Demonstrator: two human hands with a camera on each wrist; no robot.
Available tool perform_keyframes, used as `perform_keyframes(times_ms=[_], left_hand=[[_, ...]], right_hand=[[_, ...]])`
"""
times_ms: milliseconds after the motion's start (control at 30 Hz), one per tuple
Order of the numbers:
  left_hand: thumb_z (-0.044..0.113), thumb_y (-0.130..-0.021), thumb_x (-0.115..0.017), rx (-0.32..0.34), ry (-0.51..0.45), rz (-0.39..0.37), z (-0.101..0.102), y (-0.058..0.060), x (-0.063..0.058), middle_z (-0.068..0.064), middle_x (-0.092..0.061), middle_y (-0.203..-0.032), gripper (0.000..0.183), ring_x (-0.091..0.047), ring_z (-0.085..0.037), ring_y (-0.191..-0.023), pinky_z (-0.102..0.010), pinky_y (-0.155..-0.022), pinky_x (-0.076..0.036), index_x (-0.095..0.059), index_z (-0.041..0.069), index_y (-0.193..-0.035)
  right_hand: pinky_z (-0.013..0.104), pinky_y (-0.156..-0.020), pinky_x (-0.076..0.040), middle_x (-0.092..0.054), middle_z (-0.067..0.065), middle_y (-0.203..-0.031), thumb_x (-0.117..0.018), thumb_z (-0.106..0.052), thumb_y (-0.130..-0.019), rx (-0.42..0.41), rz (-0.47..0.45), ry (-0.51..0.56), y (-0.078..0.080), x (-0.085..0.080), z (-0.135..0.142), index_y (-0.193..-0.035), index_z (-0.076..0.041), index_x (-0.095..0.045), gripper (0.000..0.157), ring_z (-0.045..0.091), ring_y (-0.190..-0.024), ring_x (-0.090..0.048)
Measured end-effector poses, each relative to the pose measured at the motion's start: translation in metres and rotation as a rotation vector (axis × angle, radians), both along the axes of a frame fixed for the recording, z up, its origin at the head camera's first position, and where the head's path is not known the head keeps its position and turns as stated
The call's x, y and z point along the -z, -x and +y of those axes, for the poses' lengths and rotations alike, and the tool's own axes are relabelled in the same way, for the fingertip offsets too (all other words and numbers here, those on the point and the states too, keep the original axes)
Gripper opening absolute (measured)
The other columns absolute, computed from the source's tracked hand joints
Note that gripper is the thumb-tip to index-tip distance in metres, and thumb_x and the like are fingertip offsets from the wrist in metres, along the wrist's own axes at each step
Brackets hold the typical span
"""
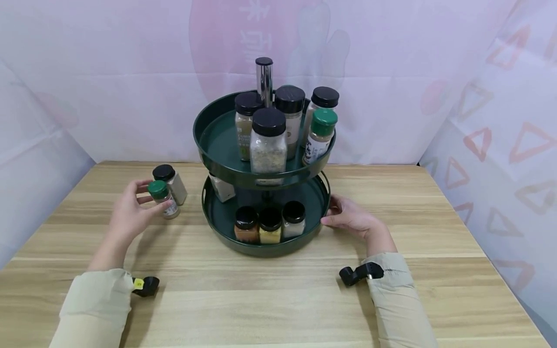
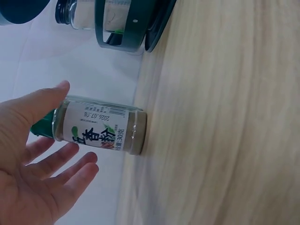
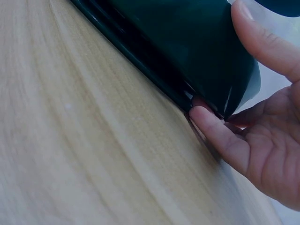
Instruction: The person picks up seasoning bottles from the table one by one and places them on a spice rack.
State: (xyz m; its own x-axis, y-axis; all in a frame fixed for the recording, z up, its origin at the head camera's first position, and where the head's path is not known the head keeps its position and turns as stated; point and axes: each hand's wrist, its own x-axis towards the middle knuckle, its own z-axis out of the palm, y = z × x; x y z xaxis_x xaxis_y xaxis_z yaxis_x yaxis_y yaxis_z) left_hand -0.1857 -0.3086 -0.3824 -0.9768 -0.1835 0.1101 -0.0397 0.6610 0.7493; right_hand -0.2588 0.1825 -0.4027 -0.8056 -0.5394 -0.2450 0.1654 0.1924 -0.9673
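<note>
My left hand (image 1: pixel 132 210) is around a small spice jar with a green lid (image 2: pixel 103 125), which stands on the table at the left. Thumb and fingers lie loosely on either side of it, curving only slightly. Just behind it stands a black-lidded jar (image 1: pixel 176 187). My right hand (image 1: pixel 350 217) holds the right side of the dark green two-tier tray (image 1: pixel 270 249) at its lower level. In the right wrist view, the thumb is against the tray's wall and the fingertips reach beneath its bottom edge.
On the upper tier (image 1: pixel 217 137) stand several black-lidded jars and a green-lidded jar (image 1: pixel 319 137). The lower tier carries small jars with red-brown (image 1: pixel 246 233), yellow (image 1: pixel 270 235) and pale contents (image 1: pixel 293 227), plus a tilted jar (image 1: pixel 223 188) behind. Fabric walls border the wooden table (image 1: pixel 243 304).
</note>
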Motion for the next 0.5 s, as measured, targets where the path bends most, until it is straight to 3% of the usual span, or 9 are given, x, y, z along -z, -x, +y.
perform_keyframes(times_ms=[67, 167, 300, 433, 500], left_hand=[[0.037, -0.091, -0.072, 0.001, 0.001, -0.004, 0.0003, -0.0006, 0.001, -0.033, -0.04, -0.146, 0.085, -0.051, -0.054, -0.125, -0.057, -0.092, -0.051, -0.027, -0.002, -0.151], [0.035, -0.091, -0.073, -0.008, -0.008, -0.005, 0.0007, -0.0014, 0.0016, -0.034, -0.043, -0.142, 0.083, -0.054, -0.054, -0.121, -0.032, -0.082, -0.057, -0.029, -0.003, -0.15], [0.033, -0.091, -0.073, -0.025, -0.021, -0.009, 0.0007, -0.001, 0.0025, -0.034, -0.045, -0.139, 0.081, -0.057, -0.053, -0.118, -0.007, -0.067, -0.043, -0.03, -0.004, -0.148], [0.034, -0.091, -0.072, -0.033, -0.019, -0.017, 0.0011, 0.0006, 0.0044, -0.034, -0.046, -0.139, 0.078, -0.058, -0.052, -0.117, -0.007, -0.066, -0.043, -0.031, -0.004, -0.147], [0.033, -0.092, -0.071, -0.027, -0.028, -0.021, 0.002, 0.0012, 0.0057, -0.034, -0.046, -0.138, 0.076, -0.058, -0.052, -0.117, -0.018, -0.074, -0.053, -0.033, -0.005, -0.145]], right_hand=[[0.019, -0.084, -0.051, -0.045, 0.011, -0.126, -0.07, 0.001, -0.088, -0.003, 0.005, -0.001, 0.0007, 0.001, 0.0001, -0.148, 0.007, -0.026, 0.075, 0.014, -0.104, -0.051], [0.019, -0.085, -0.051, -0.043, 0.013, -0.13, -0.069, 0.001, -0.088, -0.004, 0.006, 0.001, 0.0011, 0.002, -0.0004, -0.149, 0.007, -0.024, 0.076, 0.014, -0.105, -0.049], [0.018, -0.085, -0.051, -0.041, 0.015, -0.133, -0.068, 0.003, -0.088, 0.0, 0.003, 0.006, 0.0017, 0.0027, -0.0012, -0.151, 0.007, -0.023, 0.078, 0.015, -0.106, -0.048], [0.018, -0.085, -0.051, -0.041, 0.016, -0.134, -0.067, 0.004, -0.088, -0.006, 0.006, 0.013, 0.0018, 0.002, -0.0007, -0.151, 0.007, -0.022, 0.078, 0.013, -0.105, -0.049], [0.018, -0.085, -0.051, -0.041, 0.015, -0.132, -0.066, 0.005, -0.088, -0.006, 0.004, 0.019, 0.0011, 0.0008, -0.0004, -0.151, 0.007, -0.021, 0.078, 0.013, -0.104, -0.049]])
